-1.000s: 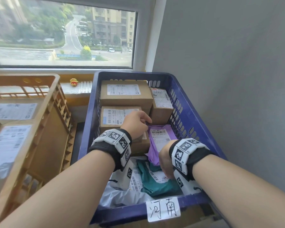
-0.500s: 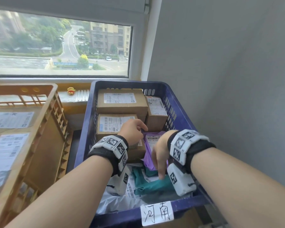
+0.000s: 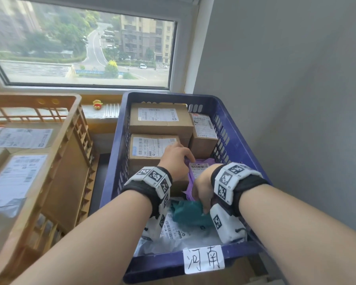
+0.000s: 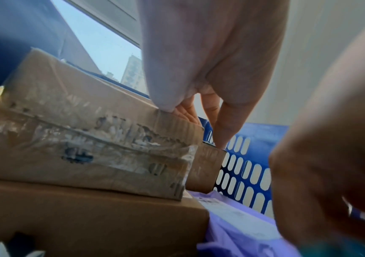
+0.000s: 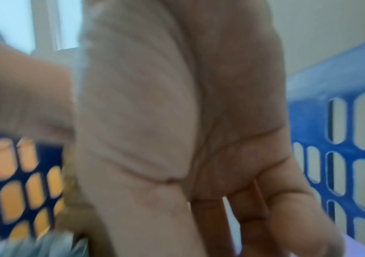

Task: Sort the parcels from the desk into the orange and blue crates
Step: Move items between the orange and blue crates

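The blue crate [image 3: 240, 128] holds three cardboard boxes, a purple mailer [image 3: 201, 167], a teal mailer [image 3: 187, 214] and white mailers [image 3: 173, 231]. My left hand [image 3: 177, 159] rests on the right corner of the middle box [image 3: 148, 149]. In the left wrist view its thumb touches that box [image 4: 78, 130] at the top edge, and the straight fingers [image 4: 221, 135] reach down past it. My right hand [image 3: 202, 190] hangs open over the teal mailer, fingertips at its surface, holding nothing. The right wrist view shows the bare palm [image 5: 199, 139]. The orange crate [image 3: 70, 124] stands to the left.
Labelled parcels fill the orange crate. A handwritten paper label [image 3: 203, 260] hangs on the blue crate's front rim. A grey wall [image 3: 296, 120] runs close along the right. A window sill with a small yellow toy [image 3: 97, 104] lies behind the crates.
My right hand has lifted from low on the teal mailer, and its fingers now hang loosely above it. The left hand has stayed on the box corner.
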The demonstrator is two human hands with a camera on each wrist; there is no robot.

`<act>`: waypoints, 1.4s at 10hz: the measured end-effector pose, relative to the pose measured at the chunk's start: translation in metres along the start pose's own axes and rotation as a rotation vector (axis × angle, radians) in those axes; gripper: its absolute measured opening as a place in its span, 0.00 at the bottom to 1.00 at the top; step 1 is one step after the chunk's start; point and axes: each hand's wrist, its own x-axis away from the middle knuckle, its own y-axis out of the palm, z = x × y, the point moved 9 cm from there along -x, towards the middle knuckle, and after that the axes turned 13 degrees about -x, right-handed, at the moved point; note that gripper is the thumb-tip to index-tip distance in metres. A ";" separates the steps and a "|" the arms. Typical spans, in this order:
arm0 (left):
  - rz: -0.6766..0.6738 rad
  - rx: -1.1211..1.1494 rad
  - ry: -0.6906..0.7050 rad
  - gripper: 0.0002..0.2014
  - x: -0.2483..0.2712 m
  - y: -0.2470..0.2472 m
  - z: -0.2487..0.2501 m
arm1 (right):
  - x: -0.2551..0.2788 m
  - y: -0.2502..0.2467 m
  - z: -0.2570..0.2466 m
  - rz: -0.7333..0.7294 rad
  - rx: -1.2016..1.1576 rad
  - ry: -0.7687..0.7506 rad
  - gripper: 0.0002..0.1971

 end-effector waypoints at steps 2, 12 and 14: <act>-0.055 -0.058 -0.018 0.12 -0.005 0.004 0.002 | 0.052 -0.053 -0.007 -0.062 -0.113 -0.069 0.08; -0.155 -0.545 -0.093 0.50 -0.021 0.025 -0.032 | -0.077 -0.001 0.040 0.185 -0.186 0.058 0.53; -0.185 -0.544 -0.119 0.48 -0.020 0.026 -0.031 | -0.106 0.007 0.051 0.182 -0.251 0.102 0.54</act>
